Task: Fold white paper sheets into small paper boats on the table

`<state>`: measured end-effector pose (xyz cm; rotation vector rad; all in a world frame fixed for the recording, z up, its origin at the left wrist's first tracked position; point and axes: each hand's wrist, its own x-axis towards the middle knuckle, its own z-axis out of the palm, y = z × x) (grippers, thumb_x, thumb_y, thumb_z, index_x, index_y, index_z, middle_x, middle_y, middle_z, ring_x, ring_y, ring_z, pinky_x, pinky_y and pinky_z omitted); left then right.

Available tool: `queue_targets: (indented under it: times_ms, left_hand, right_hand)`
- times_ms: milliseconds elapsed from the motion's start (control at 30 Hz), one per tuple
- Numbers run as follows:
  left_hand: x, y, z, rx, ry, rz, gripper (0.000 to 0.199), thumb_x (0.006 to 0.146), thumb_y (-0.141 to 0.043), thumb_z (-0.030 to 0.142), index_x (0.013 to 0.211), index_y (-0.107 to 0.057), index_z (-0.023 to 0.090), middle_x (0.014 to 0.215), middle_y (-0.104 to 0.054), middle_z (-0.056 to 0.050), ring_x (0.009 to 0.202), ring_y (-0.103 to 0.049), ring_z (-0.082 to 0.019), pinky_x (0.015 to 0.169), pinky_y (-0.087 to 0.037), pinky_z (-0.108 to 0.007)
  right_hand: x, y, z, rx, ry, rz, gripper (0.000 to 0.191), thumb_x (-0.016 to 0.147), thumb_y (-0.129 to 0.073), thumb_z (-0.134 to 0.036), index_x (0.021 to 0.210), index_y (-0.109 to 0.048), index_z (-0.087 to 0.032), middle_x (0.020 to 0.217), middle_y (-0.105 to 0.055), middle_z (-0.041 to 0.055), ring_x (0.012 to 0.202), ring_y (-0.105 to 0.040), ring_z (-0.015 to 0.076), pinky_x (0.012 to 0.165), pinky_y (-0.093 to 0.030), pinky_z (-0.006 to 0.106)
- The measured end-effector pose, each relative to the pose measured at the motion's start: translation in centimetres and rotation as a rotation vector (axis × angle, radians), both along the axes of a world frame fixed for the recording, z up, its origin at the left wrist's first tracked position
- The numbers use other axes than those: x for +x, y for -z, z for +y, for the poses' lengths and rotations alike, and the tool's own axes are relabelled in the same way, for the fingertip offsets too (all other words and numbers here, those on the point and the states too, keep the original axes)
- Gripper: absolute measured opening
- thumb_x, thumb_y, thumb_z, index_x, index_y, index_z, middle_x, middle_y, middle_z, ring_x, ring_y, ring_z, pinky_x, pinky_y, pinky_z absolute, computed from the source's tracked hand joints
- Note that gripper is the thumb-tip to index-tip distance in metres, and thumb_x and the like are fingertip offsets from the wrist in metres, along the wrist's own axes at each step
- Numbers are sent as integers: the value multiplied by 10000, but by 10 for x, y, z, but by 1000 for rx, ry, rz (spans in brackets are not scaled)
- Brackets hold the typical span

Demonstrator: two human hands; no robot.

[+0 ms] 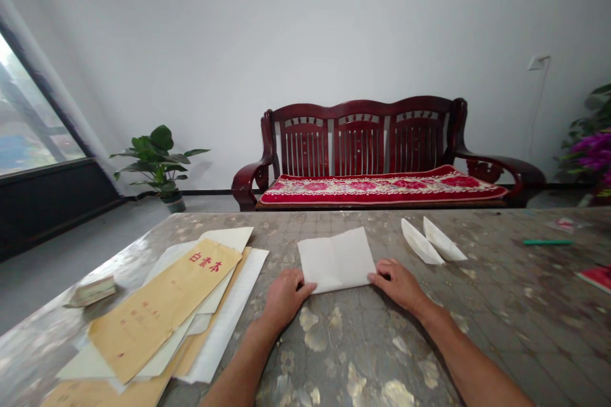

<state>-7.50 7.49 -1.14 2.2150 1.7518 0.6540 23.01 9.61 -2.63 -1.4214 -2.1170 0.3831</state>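
Folded white paper [337,259]: lying flat on the mottled table [482,331], at 12 o'clock from my hands.
Left hand [286,299]: fingers released, resting on the paper's near left corner.
Right hand [398,286]: fingers lightly curved, unclenched, resting on its near right corner.
Folded paper pieces [419,241]: two, white, at 1 o'clock.
Kraft envelopes [162,305]: piled with white sheets at 9 o'clock.
Green pen [547,241]: at 2 o'clock.
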Motion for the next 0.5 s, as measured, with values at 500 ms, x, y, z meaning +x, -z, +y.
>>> queue_targets:
  times_ms: [500]
  left_hand:
    - [2, -4, -2, 26, 36, 13, 265, 806, -633, 355, 616, -538, 198, 739, -614, -17, 793, -546, -196, 682, -362, -278]
  right_hand:
    - [-3, -2, 2, -71, 61, 182, 331, 826, -523, -454, 623, -575, -199, 669, -571, -9, 689, -533, 163, 644, -392, 263]
